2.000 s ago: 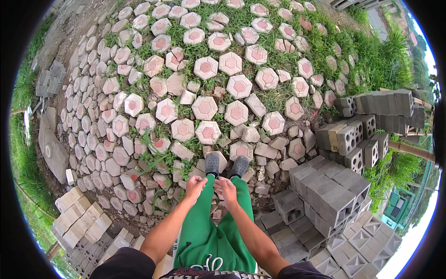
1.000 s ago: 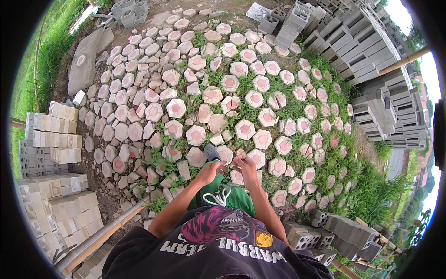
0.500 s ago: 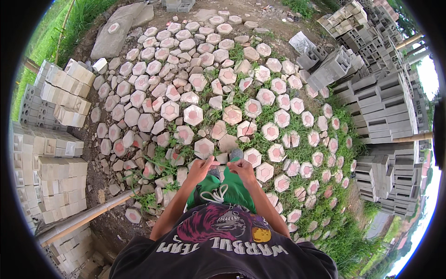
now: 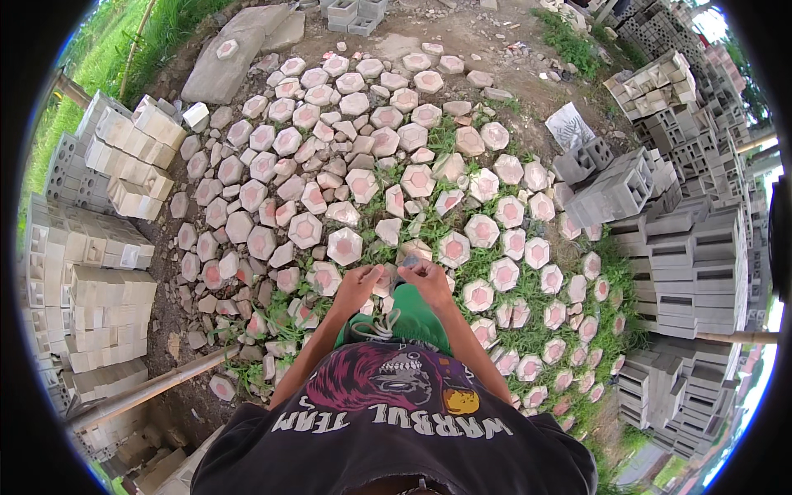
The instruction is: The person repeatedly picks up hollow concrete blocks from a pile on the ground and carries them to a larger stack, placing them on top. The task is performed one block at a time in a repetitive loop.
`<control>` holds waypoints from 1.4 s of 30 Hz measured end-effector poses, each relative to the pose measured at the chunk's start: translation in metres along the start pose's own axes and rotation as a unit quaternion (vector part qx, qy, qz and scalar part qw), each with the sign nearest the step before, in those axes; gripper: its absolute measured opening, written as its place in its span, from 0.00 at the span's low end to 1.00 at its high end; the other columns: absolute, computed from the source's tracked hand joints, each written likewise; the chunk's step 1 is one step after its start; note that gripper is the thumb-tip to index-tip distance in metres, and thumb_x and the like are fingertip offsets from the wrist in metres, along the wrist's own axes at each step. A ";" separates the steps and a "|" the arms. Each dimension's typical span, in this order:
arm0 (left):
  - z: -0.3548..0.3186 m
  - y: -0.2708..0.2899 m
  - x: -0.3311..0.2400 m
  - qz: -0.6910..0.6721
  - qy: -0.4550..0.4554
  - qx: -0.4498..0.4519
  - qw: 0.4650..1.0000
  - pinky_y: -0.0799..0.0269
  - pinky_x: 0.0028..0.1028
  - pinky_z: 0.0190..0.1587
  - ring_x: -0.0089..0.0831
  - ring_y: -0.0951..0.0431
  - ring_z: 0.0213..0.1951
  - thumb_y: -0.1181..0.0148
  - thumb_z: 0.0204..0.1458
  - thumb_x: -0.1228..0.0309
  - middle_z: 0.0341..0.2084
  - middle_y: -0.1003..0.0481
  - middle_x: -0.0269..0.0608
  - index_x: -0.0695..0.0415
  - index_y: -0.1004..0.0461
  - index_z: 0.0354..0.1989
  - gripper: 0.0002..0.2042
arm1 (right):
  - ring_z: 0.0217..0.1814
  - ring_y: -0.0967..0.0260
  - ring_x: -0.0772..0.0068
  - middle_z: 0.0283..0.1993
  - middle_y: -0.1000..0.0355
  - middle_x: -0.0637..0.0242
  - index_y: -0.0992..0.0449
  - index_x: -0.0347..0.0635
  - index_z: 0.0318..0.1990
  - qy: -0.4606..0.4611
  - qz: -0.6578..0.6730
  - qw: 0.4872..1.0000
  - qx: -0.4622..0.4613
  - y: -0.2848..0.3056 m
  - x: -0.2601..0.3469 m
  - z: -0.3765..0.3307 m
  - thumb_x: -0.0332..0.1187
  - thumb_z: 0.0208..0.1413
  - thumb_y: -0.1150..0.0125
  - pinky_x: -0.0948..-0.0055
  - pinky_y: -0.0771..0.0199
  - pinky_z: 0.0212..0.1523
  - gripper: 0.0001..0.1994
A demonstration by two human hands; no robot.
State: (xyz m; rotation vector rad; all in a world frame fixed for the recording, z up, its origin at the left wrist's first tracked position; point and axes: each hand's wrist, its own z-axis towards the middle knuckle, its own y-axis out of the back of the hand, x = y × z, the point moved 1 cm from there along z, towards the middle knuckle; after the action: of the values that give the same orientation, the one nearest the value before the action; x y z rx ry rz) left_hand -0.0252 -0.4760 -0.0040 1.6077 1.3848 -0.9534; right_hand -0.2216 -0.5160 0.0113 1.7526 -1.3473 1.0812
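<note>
Both my hands are held in front of my waist, above green shorts (image 4: 425,309) with a pale drawstring (image 4: 381,324). My left hand (image 4: 360,285) has its fingers curled in, and its thumb side faces the other hand. A small gap away, my right hand (image 4: 431,283) is closed too, fingertips pointing inward. Whether either holds anything small is hidden. Just beyond the right fingers a grey shoe tip (image 4: 410,260) shows. Below and ahead lie hexagonal paving blocks (image 4: 344,247), whitish with reddish centres, neither hand touching them.
Grey hollow concrete blocks (image 4: 689,247) are stacked at the right, and pale blocks (image 4: 111,309) at the left. A bamboo pole (image 4: 157,388) crosses the lower left. A flat slab (image 4: 235,58) lies at the far left. Stones and grass fill gaps between the pavers.
The ground and block stacks have shifted in the picture, mostly downward at the far side. My left hand, earlier with a finger stretched toward the right, is now more curled. Both hands stay near my waist.
</note>
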 end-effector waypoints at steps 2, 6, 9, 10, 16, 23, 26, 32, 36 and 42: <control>0.033 -0.007 -0.033 -0.049 -0.028 -0.026 0.998 0.34 0.22 0.32 0.20 0.29 0.30 0.49 0.59 0.56 0.30 0.23 0.36 0.64 0.23 0.40 0.21 | 0.25 0.41 0.86 0.24 0.31 0.73 0.29 0.40 0.22 0.027 0.040 0.999 0.006 0.019 0.018 0.034 0.39 0.49 0.32 0.81 0.41 0.26 0.15; 0.089 -0.004 -0.077 -0.003 -0.002 -0.052 0.999 0.32 0.25 0.41 0.24 0.25 0.37 0.51 0.60 0.59 0.36 0.22 0.39 0.64 0.23 0.40 0.18 | 0.25 0.41 0.86 0.22 0.32 0.73 0.29 0.42 0.22 0.000 0.068 0.998 0.018 0.044 0.032 0.093 0.41 0.52 0.34 0.82 0.42 0.27 0.15; 0.116 -0.004 -0.094 -0.029 -0.011 -0.059 0.998 0.32 0.25 0.41 0.24 0.25 0.37 0.50 0.60 0.60 0.36 0.22 0.38 0.63 0.24 0.41 0.17 | 0.25 0.40 0.85 0.23 0.32 0.72 0.29 0.40 0.22 -0.003 0.103 0.994 0.034 0.050 0.051 0.123 0.43 0.54 0.37 0.82 0.40 0.28 0.17; 0.127 -0.005 -0.097 -0.034 -0.011 -0.059 0.998 0.32 0.25 0.41 0.24 0.25 0.37 0.50 0.60 0.60 0.36 0.22 0.37 0.63 0.24 0.41 0.17 | 0.25 0.40 0.85 0.23 0.31 0.72 0.29 0.40 0.22 -0.011 0.108 0.993 0.037 0.051 0.060 0.132 0.43 0.54 0.37 0.82 0.40 0.28 0.17; 0.206 0.002 -0.119 -0.081 -0.007 -0.042 0.996 0.31 0.24 0.41 0.23 0.25 0.38 0.50 0.60 0.62 0.36 0.22 0.37 0.63 0.24 0.41 0.16 | 0.28 0.35 0.83 0.27 0.28 0.68 0.27 0.37 0.24 -0.052 0.085 0.995 0.032 0.057 0.078 0.213 0.47 0.60 0.46 0.79 0.35 0.31 0.21; 0.347 0.059 -0.161 -0.110 -0.067 -0.011 0.992 0.30 0.22 0.41 0.22 0.24 0.38 0.44 0.57 0.69 0.36 0.23 0.39 0.63 0.26 0.44 0.12 | 0.35 0.28 0.77 0.33 0.26 0.66 0.27 0.39 0.34 -0.081 0.085 0.993 0.015 0.047 0.126 0.344 0.45 0.60 0.45 0.77 0.27 0.38 0.16; 0.392 0.101 -0.205 -0.055 -0.071 -0.029 0.996 0.30 0.21 0.39 0.21 0.25 0.36 0.38 0.52 0.71 0.33 0.24 0.37 0.63 0.27 0.40 0.10 | 0.33 0.30 0.81 0.31 0.26 0.68 0.27 0.37 0.35 -0.068 0.082 0.994 -0.002 0.032 0.175 0.394 0.42 0.56 0.39 0.80 0.30 0.36 0.14; 0.477 0.181 -0.254 -0.013 -0.075 -0.050 0.996 0.31 0.21 0.33 0.20 0.26 0.29 0.34 0.46 0.73 0.28 0.25 0.35 0.62 0.27 0.36 0.11 | 0.29 0.34 0.82 0.29 0.29 0.70 0.29 0.37 0.35 -0.028 0.083 0.996 -0.005 -0.002 0.247 0.494 0.36 0.50 0.34 0.81 0.31 0.33 0.13; 0.515 0.212 -0.301 -0.049 -0.009 -0.033 0.998 0.31 0.20 0.22 0.19 0.27 0.20 0.33 0.45 0.73 0.26 0.23 0.37 0.64 0.25 0.35 0.10 | 0.32 0.31 0.81 0.30 0.28 0.69 0.29 0.38 0.36 -0.046 0.071 0.996 -0.009 -0.013 0.272 0.545 0.35 0.51 0.34 0.81 0.29 0.37 0.13; 0.574 0.225 -0.324 -0.040 0.057 -0.010 0.998 0.31 0.19 0.19 0.20 0.27 0.17 0.33 0.45 0.72 0.26 0.22 0.38 0.65 0.23 0.35 0.12 | 0.30 0.33 0.83 0.30 0.28 0.69 0.29 0.37 0.36 -0.075 0.078 0.994 -0.026 -0.004 0.290 0.590 0.36 0.51 0.34 0.81 0.31 0.33 0.13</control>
State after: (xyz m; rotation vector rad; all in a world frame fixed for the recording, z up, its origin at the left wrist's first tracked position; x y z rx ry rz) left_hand 0.1336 -1.1489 0.0811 1.6236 1.5408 -0.9035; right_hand -0.0568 -1.1529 0.0165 1.7424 -1.6129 1.0042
